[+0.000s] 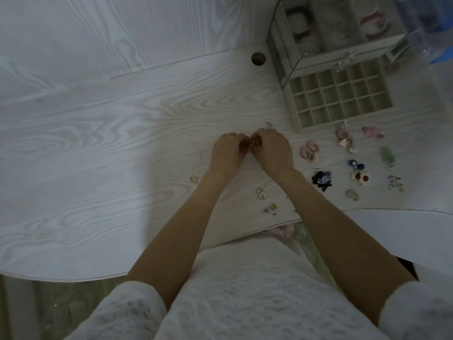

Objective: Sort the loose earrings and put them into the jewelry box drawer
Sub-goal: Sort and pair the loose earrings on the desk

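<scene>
Both hands pinching one small earring over the desk.

Left hand and right hand meet, fingers curled tight on a reddish-gold earring held between them. Drawer stands pulled out from the box, far right, its cells bare. Loose earrings lie spread on the desk right of the hands, below the drawer.

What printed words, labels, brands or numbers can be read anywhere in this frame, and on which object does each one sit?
None can be read.
Jewelry box: no label visible on its clear walls or lid.
Open drawer: bare dividers, no numbers.
Loose earrings on the table: no tags or marks legible.
Blue-and-clear object at the top right corner: too blurred to tell whether it carries print.
</scene>
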